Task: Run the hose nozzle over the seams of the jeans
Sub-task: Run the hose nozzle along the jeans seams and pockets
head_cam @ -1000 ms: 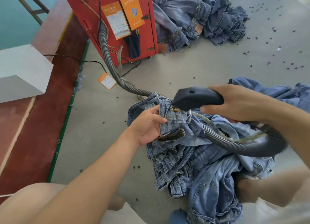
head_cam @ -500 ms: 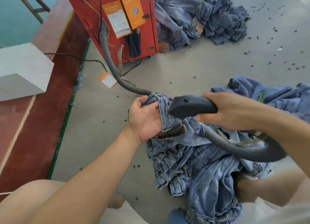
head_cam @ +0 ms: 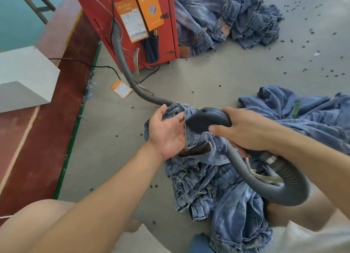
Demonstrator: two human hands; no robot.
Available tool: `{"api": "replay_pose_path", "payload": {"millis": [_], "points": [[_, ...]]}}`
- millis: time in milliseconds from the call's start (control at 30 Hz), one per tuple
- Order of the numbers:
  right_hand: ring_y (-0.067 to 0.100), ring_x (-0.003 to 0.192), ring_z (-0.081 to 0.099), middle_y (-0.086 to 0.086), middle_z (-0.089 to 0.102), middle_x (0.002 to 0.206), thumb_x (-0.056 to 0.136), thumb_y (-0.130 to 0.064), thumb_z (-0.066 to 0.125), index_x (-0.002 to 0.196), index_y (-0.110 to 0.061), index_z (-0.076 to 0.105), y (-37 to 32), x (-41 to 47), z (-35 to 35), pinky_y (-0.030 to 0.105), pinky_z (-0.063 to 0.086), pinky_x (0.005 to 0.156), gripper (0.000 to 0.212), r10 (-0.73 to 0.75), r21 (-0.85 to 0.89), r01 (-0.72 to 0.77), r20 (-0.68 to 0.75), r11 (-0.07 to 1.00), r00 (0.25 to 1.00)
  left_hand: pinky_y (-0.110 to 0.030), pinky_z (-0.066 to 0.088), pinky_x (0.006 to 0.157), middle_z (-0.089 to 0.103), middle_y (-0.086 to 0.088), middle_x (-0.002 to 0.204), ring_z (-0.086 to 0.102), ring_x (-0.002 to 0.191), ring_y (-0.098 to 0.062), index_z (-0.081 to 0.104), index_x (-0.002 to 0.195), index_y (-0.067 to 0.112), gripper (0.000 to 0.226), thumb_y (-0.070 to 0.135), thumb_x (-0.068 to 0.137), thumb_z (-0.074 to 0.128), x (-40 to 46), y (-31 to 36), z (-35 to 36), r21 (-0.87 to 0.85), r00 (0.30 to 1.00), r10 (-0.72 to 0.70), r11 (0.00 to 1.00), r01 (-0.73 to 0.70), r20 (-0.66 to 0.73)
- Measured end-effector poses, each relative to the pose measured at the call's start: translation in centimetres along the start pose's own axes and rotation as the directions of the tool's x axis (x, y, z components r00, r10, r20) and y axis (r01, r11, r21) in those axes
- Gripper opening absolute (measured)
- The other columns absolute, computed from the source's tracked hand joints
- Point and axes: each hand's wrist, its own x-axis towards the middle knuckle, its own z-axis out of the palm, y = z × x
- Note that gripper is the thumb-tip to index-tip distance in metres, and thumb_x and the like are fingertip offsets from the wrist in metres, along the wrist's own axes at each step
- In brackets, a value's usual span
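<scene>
Right hand (head_cam: 244,131) gripped the dark grey moulded plastic hose nozzle (head_cam: 205,120), fingers and thumb wrapped round its handle, mouth pointing left into the denim. Left hand (head_cam: 166,131) was palm-up with fingers spread and relaxed, the raised fold of the faded blue denim jeans (head_cam: 200,142) lying over the fingers; whether any fingertip pinched cloth behind the fold couldn't be told. Nozzle tip touched or sat just off that fold, right beside the left fingers. The jeans sat centre-frame on the grey concrete floor (head_cam: 217,78), waistband end lifted, brown leather patch (head_cam: 197,149) just below the left palm, legs bunched toward the viewer. Judgement: step in hand was the seam pass at the waistband. To do it well, the left hand should tension the fold flat so the seam presents as a straight ridge, the nozzle mouth should stay square on the stitching and travel along it, and the fingers should stay clear of the mouth. The grey ribbed corrugated hose (head_cam: 284,184) looped tight under the right forearm and ran back under the jeans to the red metal cabinet (head_cam: 166,34); that loop likely limits reach to the right. Room: bare floor lay left of and beyond the fold. A second pile of blue denim (head_cam: 306,118) lay close on the right, a third heap (head_cam: 227,19) was well apart by the cabinet. Dark scraps (head_cam: 310,31) littered the floor, and a white box (head_cam: 26,78) sat far left, clear of the work.
</scene>
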Motion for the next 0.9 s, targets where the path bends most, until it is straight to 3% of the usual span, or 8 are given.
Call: {"api": "replay_pose_path", "payload": {"millis": [133, 267, 367, 433, 600, 700, 800, 900], "points": [[0.023, 0.043, 0.068, 0.003, 0.067, 0.056, 0.100, -0.046, 0.060, 0.100, -0.021, 0.056, -0.9, 1.9, 1.0, 0.031, 0.054, 0.041, 0.024, 0.100, 0.158, -0.089, -0.062, 0.983, 0.993, -0.058, 0.033, 0.120, 0.055, -0.025, 0.147, 0.050, 0.140, -0.042, 0.047, 0.150, 0.000, 0.082, 0.064, 0.103, 0.026, 0.3, -0.3, -0.7, -0.025, 1.000, 0.001, 1.000, -0.001, -0.026], [0.026, 0.048, 0.070, 0.006, 0.071, 0.064, 0.098, -0.046, 0.060, 0.102, -0.024, 0.055, -0.5, 1.4, 0.3, 0.045, 0.061, 0.049, 0.023, 0.150, 0.216, -0.119, -0.132, 0.969, 0.980, -0.061, 0.034, 0.119, 0.055, -0.023, 0.148, 0.050, 0.139, -0.044, 0.051, 0.148, 0.002, 0.082, 0.066, 0.102, 0.028, 0.3, -0.5, -0.6, -0.055, 1.000, -0.016, 0.998, 0.016, 0.007], [0.017, 0.045, 0.068, -0.003, 0.070, 0.055, 0.097, -0.050, 0.059, 0.098, -0.029, 0.055, -0.5, 0.8, 0.9, 0.033, 0.055, 0.045, 0.022, 0.081, 0.065, -0.078, -0.042, 0.995, 0.996, -0.058, 0.031, 0.121, 0.055, -0.023, 0.148, 0.050, 0.140, -0.041, 0.058, 0.143, 0.002, 0.084, 0.068, 0.101, 0.028, 0.3, -0.7, -0.8, -0.059, 0.999, -0.009, 0.998, 0.006, -0.036], [0.018, 0.042, 0.067, 0.001, 0.069, 0.055, 0.097, -0.048, 0.059, 0.101, -0.025, 0.056, -1.0, 1.4, 1.3, 0.026, 0.048, 0.040, 0.023, 0.086, 0.083, -0.080, -0.073, 0.993, 0.994, -0.058, 0.032, 0.121, 0.055, -0.024, 0.148, 0.050, 0.139, -0.041, 0.060, 0.141, 0.001, 0.085, 0.069, 0.101, 0.028, 0.3, -0.6, -0.9, -0.071, 0.999, -0.011, 0.997, 0.009, -0.034], [0.031, 0.056, 0.070, 0.010, 0.071, 0.073, 0.098, -0.043, 0.060, 0.110, -0.016, 0.058, -0.6, 2.4, -0.3, 0.048, 0.062, 0.059, 0.030, 0.179, 0.199, -0.137, -0.213, 0.970, 0.960, -0.063, 0.030, 0.121, 0.054, -0.024, 0.149, 0.048, 0.140, -0.044, 0.049, 0.149, 0.002, 0.073, 0.058, 0.103, 0.038, -0.1, -1.1, -0.8, -0.106, 0.990, -0.052, 0.994, 0.038, -0.134], [0.020, 0.043, 0.066, 0.000, 0.067, 0.057, 0.097, -0.046, 0.063, 0.098, -0.024, 0.055, 0.2, 1.4, -0.9, 0.037, 0.055, 0.046, 0.024, 0.071, 0.166, -0.041, -0.177, 0.985, 0.982, -0.054, 0.048, 0.111, 0.063, -0.027, 0.136, 0.062, 0.127, -0.040, 0.057, 0.138, -0.003, 0.052, 0.032, 0.099, 0.053, -0.3, -0.4, -0.4, -0.002, 0.979, -0.025, 1.000, 0.025, -0.202], [0.012, 0.039, 0.063, -0.002, 0.066, 0.060, 0.095, -0.050, 0.063, 0.098, -0.028, 0.054, 0.4, 0.9, -1.3, 0.027, 0.049, 0.040, 0.024, -0.030, 0.010, 0.032, -0.156, 0.999, 0.987, -0.036, 0.064, 0.072, 0.077, -0.022, 0.100, 0.077, 0.085, -0.030, 0.068, 0.111, -0.005, 0.019, 0.001, 0.099, 0.055, 0.0, -0.8, -0.5, 0.236, 0.950, -0.051, 0.963, 0.129, -0.309], [0.009, 0.049, 0.062, -0.005, 0.065, 0.075, 0.094, -0.052, 0.064, 0.110, -0.027, 0.054, 1.3, 0.9, -1.9, 0.026, 0.048, 0.048, 0.031, -0.064, -0.171, 0.033, -0.181, 0.985, 0.981, -0.041, 0.064, 0.080, 0.076, -0.019, 0.110, 0.077, 0.094, -0.028, 0.068, 0.116, 0.002, 0.021, 0.000, 0.105, 0.051, 0.5, -1.1, -0.9, 0.447, 0.934, 0.018, 0.881, 0.155, -0.358]]}}
